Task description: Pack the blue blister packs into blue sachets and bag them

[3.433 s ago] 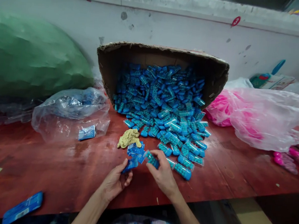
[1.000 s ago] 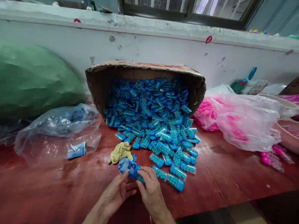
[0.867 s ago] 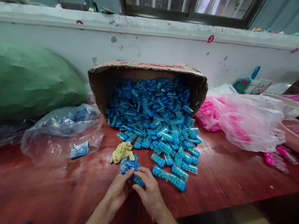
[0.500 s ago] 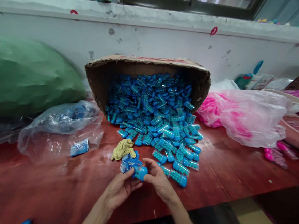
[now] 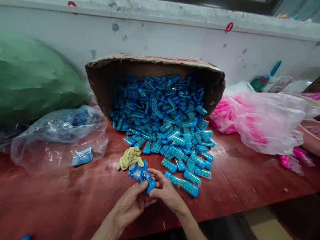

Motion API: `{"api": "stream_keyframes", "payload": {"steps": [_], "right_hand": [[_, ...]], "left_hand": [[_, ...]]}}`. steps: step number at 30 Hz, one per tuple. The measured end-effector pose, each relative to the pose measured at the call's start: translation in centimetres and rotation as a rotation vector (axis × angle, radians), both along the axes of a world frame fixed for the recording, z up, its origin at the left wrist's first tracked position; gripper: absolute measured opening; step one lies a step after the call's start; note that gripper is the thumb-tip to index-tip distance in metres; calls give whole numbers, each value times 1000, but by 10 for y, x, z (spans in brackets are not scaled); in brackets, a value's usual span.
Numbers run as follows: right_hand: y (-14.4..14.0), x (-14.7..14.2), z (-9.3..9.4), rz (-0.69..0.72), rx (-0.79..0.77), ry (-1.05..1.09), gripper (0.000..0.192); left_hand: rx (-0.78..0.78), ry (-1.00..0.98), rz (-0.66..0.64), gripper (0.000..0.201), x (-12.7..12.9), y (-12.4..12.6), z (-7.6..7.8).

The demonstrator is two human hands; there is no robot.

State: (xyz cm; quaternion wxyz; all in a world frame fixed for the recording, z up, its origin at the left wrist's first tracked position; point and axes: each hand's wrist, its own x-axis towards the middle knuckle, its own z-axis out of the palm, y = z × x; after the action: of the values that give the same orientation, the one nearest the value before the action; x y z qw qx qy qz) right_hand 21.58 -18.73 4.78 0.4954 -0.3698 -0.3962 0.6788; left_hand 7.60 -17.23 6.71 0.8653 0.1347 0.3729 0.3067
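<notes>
Low over the front of the red table, a small clear bottle with a rounded blue cap (image 5: 151,186) is held between both hands. My left hand (image 5: 131,203) has thumb and fingers closed around its near left side. My right hand (image 5: 168,194) pinches near the cap from the right, thumb below and fingers above. Just behind the fingers lies a little pile of shiny blue printed packets or labels (image 5: 137,170), partly overlapping the bottle in view. Touching the pile is a crumpled yellowish glove or cloth (image 5: 130,158). The bottle's far end is partly hidden.
Behind, a cardboard box (image 5: 98,82) on its side spills many bead-filled, blue-capped bottles (image 5: 175,135) onto the table (image 5: 61,197). To the left are a clear bag (image 5: 57,134), a blue packet (image 5: 82,157) and a green sack (image 5: 33,82). Pink-filled bags (image 5: 266,120) and a pink basin (image 5: 316,140) stand right.
The bottle has turned in my fingers, and less of its clear side shows. Both hands stay closed on it. The whole view has shifted slightly.
</notes>
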Motion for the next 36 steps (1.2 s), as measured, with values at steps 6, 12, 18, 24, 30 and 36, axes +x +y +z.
{"api": "stream_keyframes", "payload": {"steps": [6, 12, 18, 24, 30, 36], "right_hand": [[-1, 5, 2, 21, -10, -64, 59], [-5, 2, 7, -47, 96, -294, 51], [-4, 2, -1, -50, 31, -263, 47], [-1, -4, -12, -70, -9, -160, 41], [-8, -14, 0, -280, 59, -297, 32], [-15, -10, 12, -315, 188, -383, 32]], "left_hand": [[-22, 39, 46, 15, 9, -5, 0], [-60, 134, 206, 15, 23, -16, 2], [-38, 105, 196, 18, 21, -17, 6], [20, 107, 167, 20, 14, -15, 3], [69, 224, 206, 27, 11, -13, -2], [145, 264, 228, 23, 4, -3, 2]]}}
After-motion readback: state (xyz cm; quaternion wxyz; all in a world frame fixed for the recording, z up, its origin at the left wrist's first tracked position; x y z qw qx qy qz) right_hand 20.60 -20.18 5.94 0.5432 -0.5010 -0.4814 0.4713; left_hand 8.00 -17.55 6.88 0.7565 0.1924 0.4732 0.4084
